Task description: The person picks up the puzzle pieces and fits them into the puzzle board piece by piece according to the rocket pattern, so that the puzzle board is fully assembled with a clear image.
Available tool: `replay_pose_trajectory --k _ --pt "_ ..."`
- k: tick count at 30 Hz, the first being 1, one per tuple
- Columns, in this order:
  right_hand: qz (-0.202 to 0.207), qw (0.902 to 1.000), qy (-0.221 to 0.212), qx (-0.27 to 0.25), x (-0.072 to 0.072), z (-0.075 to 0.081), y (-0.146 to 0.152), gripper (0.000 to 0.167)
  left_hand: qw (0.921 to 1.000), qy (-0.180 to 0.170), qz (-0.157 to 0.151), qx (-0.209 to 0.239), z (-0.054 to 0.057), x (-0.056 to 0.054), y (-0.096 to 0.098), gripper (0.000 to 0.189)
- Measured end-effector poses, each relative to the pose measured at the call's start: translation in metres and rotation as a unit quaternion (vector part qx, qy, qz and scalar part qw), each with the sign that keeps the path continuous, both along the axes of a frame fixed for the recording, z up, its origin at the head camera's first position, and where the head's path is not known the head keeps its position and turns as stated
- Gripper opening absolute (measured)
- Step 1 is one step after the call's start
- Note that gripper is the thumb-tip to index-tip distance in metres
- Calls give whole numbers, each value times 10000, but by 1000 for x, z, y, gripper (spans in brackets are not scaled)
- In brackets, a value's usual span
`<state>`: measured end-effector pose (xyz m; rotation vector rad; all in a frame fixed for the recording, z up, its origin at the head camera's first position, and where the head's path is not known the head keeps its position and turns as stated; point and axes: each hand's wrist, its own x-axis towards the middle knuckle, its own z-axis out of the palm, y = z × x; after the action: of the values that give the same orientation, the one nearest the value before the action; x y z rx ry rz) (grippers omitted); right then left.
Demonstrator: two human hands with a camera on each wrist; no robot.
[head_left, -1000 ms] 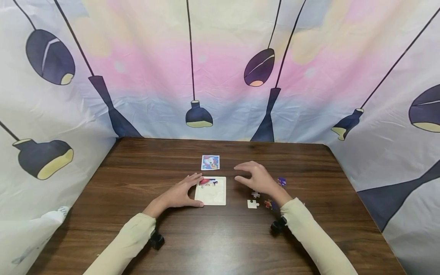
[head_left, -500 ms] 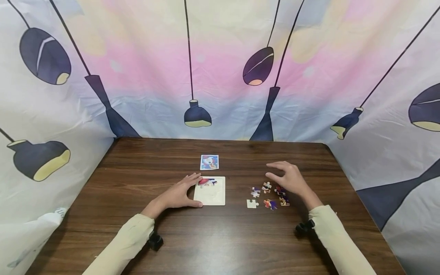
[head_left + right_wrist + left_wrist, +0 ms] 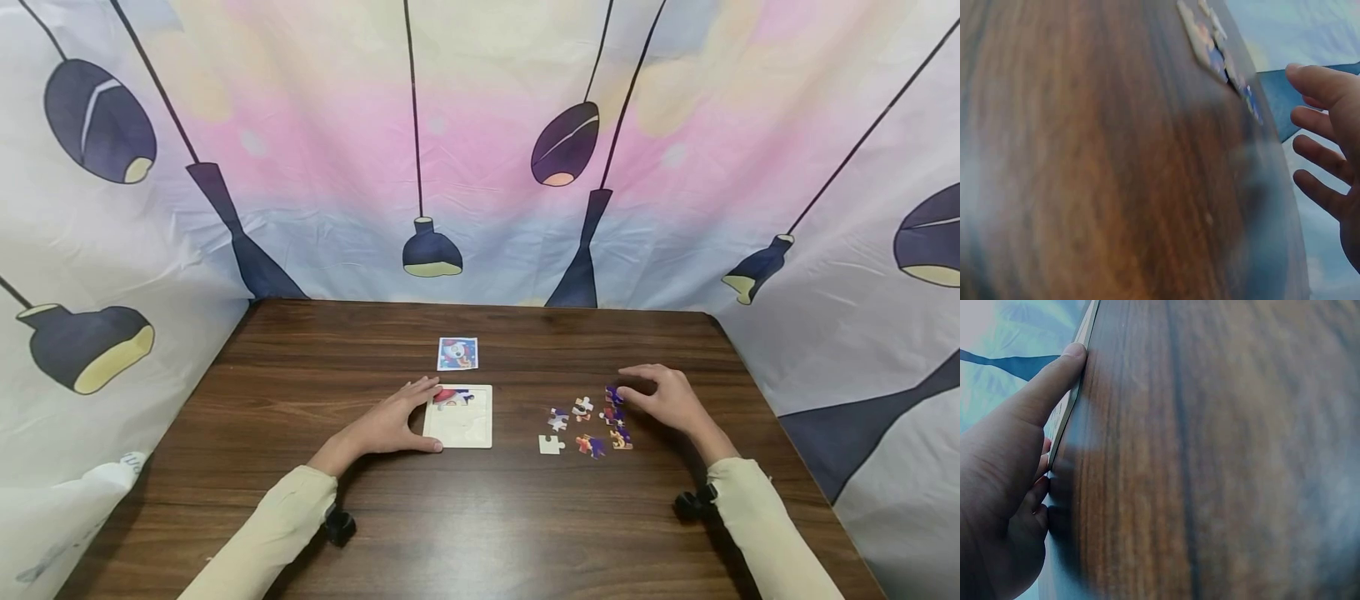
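Note:
In the head view, my left hand (image 3: 384,423) holds a square, cream puzzle tray (image 3: 463,429) at its left side, fingers by the top corner and thumb (image 3: 1063,369) at the bottom corner. A strip of red, white and purple picture fills the tray's upper left; the rest is bare. My right hand (image 3: 666,402) hovers over the table with fingers spread and nothing between them. Its thumb is right by a purple jigsaw piece (image 3: 614,394). Several other jigsaw pieces lie close by, among them a blank cream one (image 3: 551,444) and an orange and purple one (image 3: 590,446).
Behind the tray lies a small square picture card (image 3: 457,354) with a white cartoon animal on it. The dark wooden table (image 3: 480,517) runs back to a fabric backdrop (image 3: 337,192) printed with hanging lamps.
My right hand has moved right, from beside the tray to the far side of the jigsaw pieces, uncovering them. My left hand has stayed on the tray.

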<state>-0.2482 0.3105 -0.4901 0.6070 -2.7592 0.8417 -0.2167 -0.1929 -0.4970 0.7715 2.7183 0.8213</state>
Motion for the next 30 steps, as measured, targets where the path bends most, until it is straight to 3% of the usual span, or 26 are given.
replay_pose_trajectory --k 14,30 --pt "93 9984 83 550 -1 -11 6 39 10000 -13 35 -85 1 0 0 108" --pt "238 9963 -179 807 -2 -11 4 35 10000 -31 9 -15 2 1 0 107"
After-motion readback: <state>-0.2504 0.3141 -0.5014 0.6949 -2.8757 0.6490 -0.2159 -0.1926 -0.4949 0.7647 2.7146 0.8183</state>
